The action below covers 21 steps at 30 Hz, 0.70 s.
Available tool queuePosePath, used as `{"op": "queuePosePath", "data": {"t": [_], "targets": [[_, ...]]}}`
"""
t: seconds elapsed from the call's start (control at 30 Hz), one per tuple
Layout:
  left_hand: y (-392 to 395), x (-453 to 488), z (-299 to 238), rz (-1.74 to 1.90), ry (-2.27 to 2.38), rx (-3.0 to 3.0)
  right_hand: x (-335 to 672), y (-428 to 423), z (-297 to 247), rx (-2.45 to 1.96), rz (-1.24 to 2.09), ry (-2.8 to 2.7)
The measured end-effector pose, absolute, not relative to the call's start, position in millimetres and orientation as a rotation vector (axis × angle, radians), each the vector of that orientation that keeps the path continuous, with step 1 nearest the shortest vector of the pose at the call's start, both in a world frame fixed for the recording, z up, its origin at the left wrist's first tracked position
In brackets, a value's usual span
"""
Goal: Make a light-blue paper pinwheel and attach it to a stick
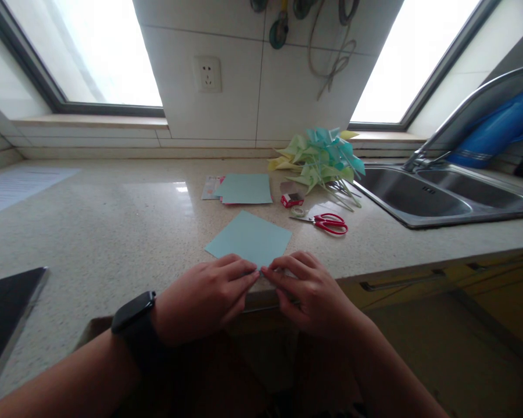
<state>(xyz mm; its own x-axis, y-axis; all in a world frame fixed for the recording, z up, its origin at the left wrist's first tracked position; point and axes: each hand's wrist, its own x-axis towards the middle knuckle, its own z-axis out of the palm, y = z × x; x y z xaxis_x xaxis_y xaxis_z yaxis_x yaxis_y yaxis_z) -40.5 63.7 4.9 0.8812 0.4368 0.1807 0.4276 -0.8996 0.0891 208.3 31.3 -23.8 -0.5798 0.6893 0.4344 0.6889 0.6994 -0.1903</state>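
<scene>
A light blue square of paper [250, 235] lies turned cornerwise on the counter, its near corner at the counter's front edge. My left hand [218, 287], with a black watch [134, 312] on the wrist, pinches that near corner between thumb and fingertips. From the other side my right hand [303, 284] pinches the same corner, its fingertips almost touching those of the left. Both hands cover the paper's lower edges. Just behind the sheet is a stack of blue paper [246, 188] with some pink showing underneath. Red-handled scissors [329, 223] lie to the right.
Several yellow, green and blue paper pinwheels [318, 157] are heaped by the wall, near the sink [418, 194]. A small red box [292, 200] and a tape roll [297, 212] sit beside the scissors. A dark flat panel [9, 307] is at left, printed sheets [21, 184] behind it.
</scene>
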Motion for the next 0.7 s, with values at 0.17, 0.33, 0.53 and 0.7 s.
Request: {"op": "queuePosePath", "data": {"t": [0.17, 0.33, 0.53, 0.7], "targets": [[65.2, -39.5, 2.1, 0.297, 0.712, 3.040, 205.6, 30.0, -22.0, -1.118, -0.036, -2.457], [61.7, -35.9, 0.5, 0.323, 0.789, 2.989, 205.1, 29.2, -21.2, -1.159, -0.037, -2.468], [53.6, -28.5, 0.4, 0.352, 0.873, 2.960, 203.4, 27.8, -18.2, -1.190, 0.005, -2.453], [50.8, -25.4, 3.4, 0.334, 0.902, 2.934, 206.3, 28.4, -16.9, -1.127, 0.078, -2.386]]}}
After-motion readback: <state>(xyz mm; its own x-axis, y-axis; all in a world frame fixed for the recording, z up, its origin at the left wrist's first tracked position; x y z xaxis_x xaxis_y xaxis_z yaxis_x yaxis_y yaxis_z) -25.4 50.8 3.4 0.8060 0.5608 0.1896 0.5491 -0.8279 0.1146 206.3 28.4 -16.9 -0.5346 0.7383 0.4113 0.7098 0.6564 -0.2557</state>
